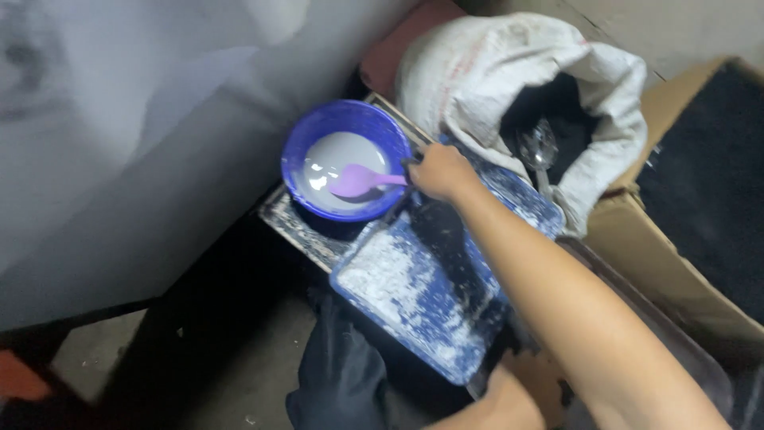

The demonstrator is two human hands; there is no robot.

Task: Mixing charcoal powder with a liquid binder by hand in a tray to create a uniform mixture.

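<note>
Blue plastic: bowl point(344, 131) with pale grey-white liquid inside, sits on a dark paint-streaked board point(298, 223), top centre.
Spoon: purple point(362, 180), scoop end lying in the liquid, handle pointing right to the rim.
Right hand: point(440, 171) clenched around the spoon handle at the bowl's right rim; fingers curled tight, tips hidden under the knuckles.
Left hand: point(503, 398) only wrist and part of the hand at the bottom edge, at the tray's lower corner; grip cannot be told.
Tray: blue, rectangular point(414, 295), smeared white, tilted, just beside the bowl and below the right forearm.
Sack: white woven point(485, 68), mouth open, dark stuff inside, a clear spoon-like piece point(539, 147) sticking up in it; close behind the right hand.
Box: cardboard point(660, 215), right of the sack, dark contents.
Cloth: black point(338, 374), bunched below the tray.
Wall: grey point(119, 135), left, hemming in the bowl.
Counts: one bowl, one purple spoon, one tray, one sack, one box, two hands.
In the way: sack and tray crowd the bowl's right side.
</note>
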